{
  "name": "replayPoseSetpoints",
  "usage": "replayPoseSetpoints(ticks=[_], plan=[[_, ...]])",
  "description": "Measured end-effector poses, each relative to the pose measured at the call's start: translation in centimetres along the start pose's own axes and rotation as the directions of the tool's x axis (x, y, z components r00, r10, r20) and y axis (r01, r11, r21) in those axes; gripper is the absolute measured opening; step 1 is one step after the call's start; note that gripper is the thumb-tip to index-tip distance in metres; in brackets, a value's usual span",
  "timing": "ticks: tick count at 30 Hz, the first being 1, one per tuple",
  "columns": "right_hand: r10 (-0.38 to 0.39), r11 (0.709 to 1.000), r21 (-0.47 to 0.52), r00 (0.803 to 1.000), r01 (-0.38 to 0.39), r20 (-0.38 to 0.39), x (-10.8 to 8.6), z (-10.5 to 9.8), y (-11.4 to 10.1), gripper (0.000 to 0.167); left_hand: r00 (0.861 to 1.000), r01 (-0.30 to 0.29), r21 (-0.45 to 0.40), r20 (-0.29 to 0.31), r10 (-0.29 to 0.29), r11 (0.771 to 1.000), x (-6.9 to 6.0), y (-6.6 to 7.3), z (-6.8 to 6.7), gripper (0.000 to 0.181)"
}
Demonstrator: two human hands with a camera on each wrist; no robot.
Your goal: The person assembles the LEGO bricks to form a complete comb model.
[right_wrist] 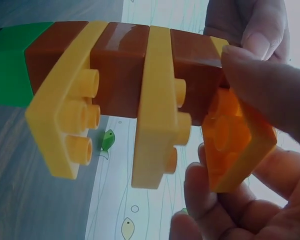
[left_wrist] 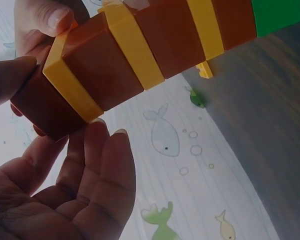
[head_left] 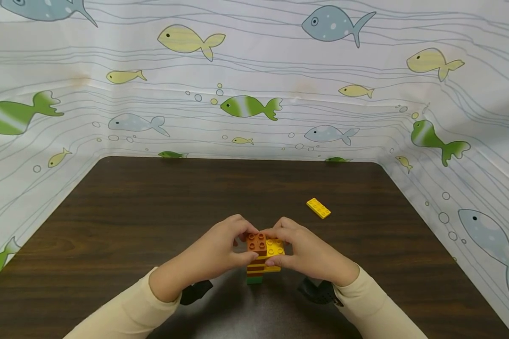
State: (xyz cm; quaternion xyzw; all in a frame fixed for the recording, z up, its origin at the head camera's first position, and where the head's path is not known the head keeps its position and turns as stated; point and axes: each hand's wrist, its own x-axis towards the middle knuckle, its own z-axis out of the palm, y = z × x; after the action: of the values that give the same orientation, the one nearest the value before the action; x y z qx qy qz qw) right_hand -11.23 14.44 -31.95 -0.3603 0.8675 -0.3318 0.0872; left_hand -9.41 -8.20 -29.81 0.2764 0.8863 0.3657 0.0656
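A tower of toy building bricks stands upright between both hands, with a green brick [head_left: 254, 279] at its foot. Above the green, several brown bricks alternate with three thin yellow plates. The plates jut out to the right, showing studs. My left hand [head_left: 216, 249] pinches the top brown brick [head_left: 256, 243] between thumb and fingers. The right hand [head_left: 311, 249] grips the jutting end of the uppermost yellow plate [head_left: 275, 246], its thumb in front and fingers behind. In the right wrist view, the middle yellow plate [right_wrist: 155, 120] and lower yellow plate [right_wrist: 52, 130] stick out untouched.
A loose yellow plate [head_left: 318, 208] with studs lies on the dark wooden table [head_left: 186, 193], beyond the right hand. A white fish-patterned sheet [head_left: 254, 61] rises behind the table and along both sides.
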Motion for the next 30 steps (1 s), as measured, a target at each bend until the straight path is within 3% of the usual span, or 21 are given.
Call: replayPoseSetpoints(ticks=[13, 30], plan=[[-0.122, 0.987, 0.083, 0.983, 0.134, -0.134, -0.1, 0.7, 0.2, 0.035, 1.0, -0.002, -0.086, -0.015, 0.001, 0.996, -0.1, -0.9, 0.3, 0.031], [-0.162, 0.973, 0.141, 0.977, 0.182, -0.141, 0.2, 0.8, 0.6, 0.027, 0.999, 0.001, -0.23, -0.044, -0.012, 0.973, -0.2, -2.0, 1.3, 0.03]])
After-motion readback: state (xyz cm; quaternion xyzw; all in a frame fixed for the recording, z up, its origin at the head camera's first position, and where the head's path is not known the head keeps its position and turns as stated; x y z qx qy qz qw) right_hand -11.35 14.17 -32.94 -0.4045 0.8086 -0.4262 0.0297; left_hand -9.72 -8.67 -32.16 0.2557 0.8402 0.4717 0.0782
